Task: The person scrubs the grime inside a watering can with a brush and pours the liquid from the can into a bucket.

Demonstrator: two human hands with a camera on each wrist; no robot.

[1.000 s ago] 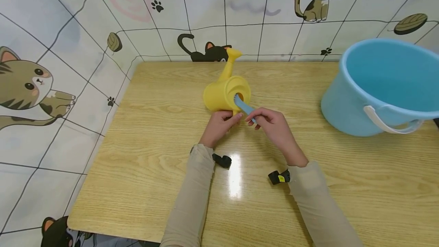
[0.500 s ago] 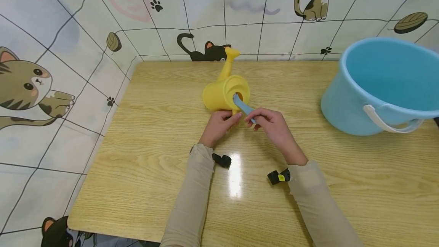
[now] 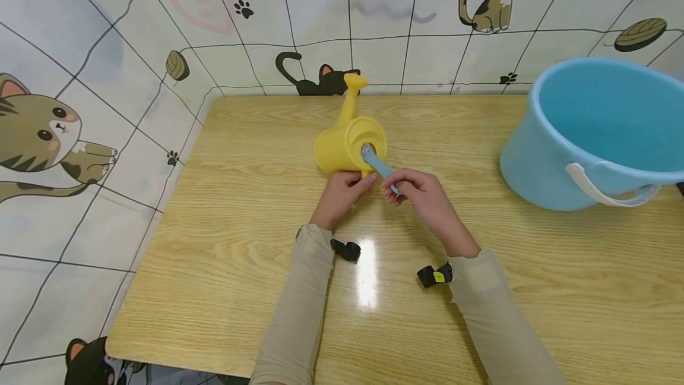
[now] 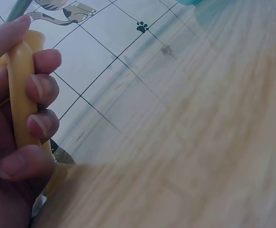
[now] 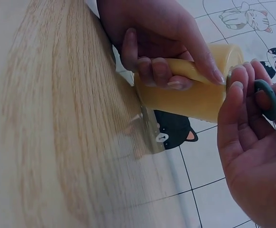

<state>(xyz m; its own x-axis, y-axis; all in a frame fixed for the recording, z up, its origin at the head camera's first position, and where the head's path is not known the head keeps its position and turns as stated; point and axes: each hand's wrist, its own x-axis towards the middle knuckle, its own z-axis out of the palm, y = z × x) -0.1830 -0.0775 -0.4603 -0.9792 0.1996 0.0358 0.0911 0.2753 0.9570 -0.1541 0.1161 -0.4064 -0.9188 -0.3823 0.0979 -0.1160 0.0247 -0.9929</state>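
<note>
A yellow watering can (image 3: 339, 152) is tilted at mid-table in the head view, its round opening facing the person and its spout pointing to the back. My left hand (image 3: 344, 193) grips the can's handle (image 4: 22, 95), fingers wrapped around it with the thumb along it in the left wrist view. Between the fingers and thumb of my right hand (image 3: 424, 198) is pinched the handle of a light-blue brush (image 3: 380, 166). Its whitish, bristle-like head lies at the can's opening. In the right wrist view the brush's rounded handle end (image 5: 271, 102) sticks out past the fingers.
A large light-blue bucket (image 3: 556, 153) with a white handle (image 3: 593, 189) stands at the right of the wooden table (image 3: 240, 242). Tiled walls (image 3: 320, 10) with cartoon cats border the back and left. Black wrist cameras (image 3: 350, 251) are strapped to both wrists.
The watering can has turned slightly, its spout shifting to the left. The brush head has come a little outward, so more of its whitish end shows. Both hands keep their hold.
</note>
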